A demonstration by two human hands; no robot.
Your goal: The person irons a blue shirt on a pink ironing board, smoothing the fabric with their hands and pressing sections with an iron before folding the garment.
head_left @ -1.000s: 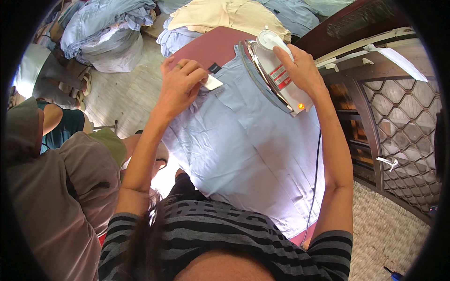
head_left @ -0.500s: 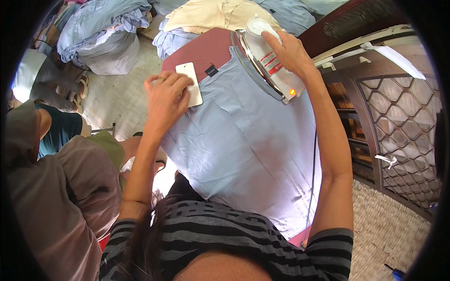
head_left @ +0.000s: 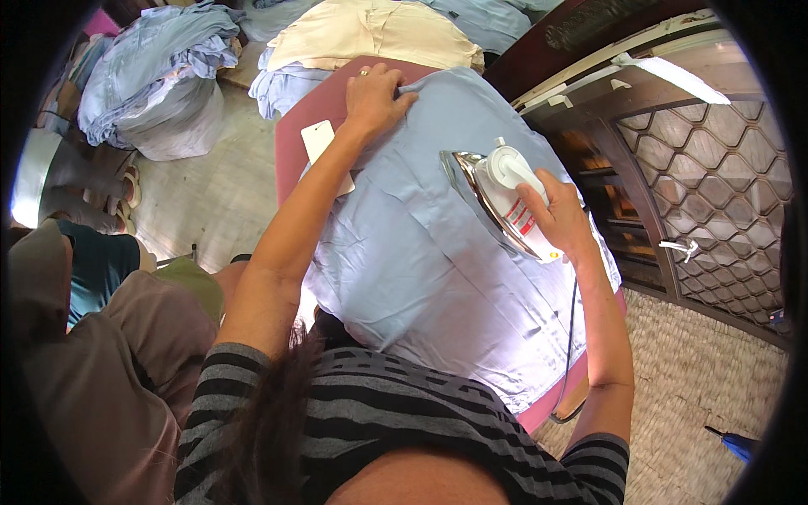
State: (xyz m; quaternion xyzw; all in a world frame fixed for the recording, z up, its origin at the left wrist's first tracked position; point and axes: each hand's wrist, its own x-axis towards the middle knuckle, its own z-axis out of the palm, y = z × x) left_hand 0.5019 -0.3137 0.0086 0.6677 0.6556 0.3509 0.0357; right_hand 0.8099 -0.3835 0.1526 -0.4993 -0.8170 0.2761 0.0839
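Note:
My right hand (head_left: 555, 215) is closed around the handle of a white iron (head_left: 505, 189) with a shiny metal base, which sits on the right part of a light blue garment (head_left: 421, 219). The garment lies spread over a red-covered ironing board (head_left: 295, 160), with creases at its left side. At the garment's far left edge, my left hand (head_left: 374, 105) closes its thumb and fingers on the cloth. A white card (head_left: 317, 139) with a small hole lies partly beneath my left forearm.
Beyond the board are piled cream cloth (head_left: 370, 34) and blue cloth (head_left: 290, 84). A bundle of blue clothes (head_left: 160, 63) stands far left. The iron's cord (head_left: 572, 337) hangs along the board's right side, near a lattice gate (head_left: 715, 185). Another person (head_left: 109, 337) is close at left.
The iron has come nearer and right with my right hand. My left hand has left the white card and moved right and away, to the garment's far edge, which has shifted.

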